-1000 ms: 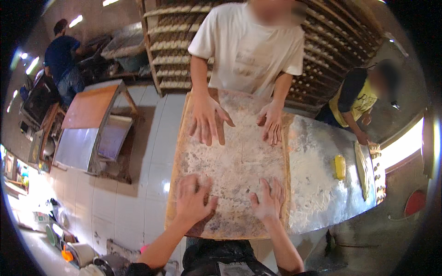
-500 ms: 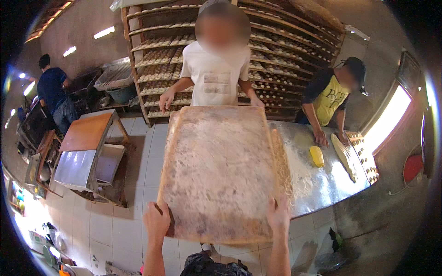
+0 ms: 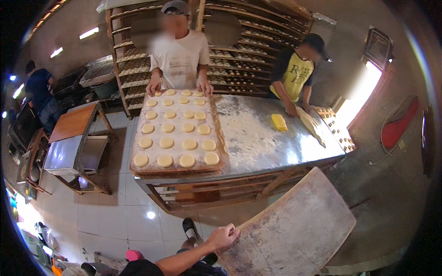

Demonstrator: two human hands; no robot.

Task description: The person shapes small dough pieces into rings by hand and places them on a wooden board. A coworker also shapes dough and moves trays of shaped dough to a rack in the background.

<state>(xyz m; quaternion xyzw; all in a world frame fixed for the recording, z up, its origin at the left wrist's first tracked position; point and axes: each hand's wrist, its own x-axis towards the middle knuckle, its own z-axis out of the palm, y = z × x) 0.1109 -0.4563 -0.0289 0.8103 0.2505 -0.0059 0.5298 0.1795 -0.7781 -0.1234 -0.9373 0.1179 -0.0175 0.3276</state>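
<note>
Flour-dusted board [image 3: 294, 225], one, right of left hand [image 3: 224, 236].
Fingers [image 3: 232, 230] curl closed on its edge, forearm [image 3: 189, 258] outstretched; right hand unseen, its state indeterminable.

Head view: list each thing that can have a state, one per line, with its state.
Table: streaked with white
Held board: tilted, off the table
Left hand: closed on that board's edge
Right hand: not in view
Dough discs: flat, in rows
Yellow block: lying on the table
Dough strip: stretched out long
Rack: shelves loaded
</note>
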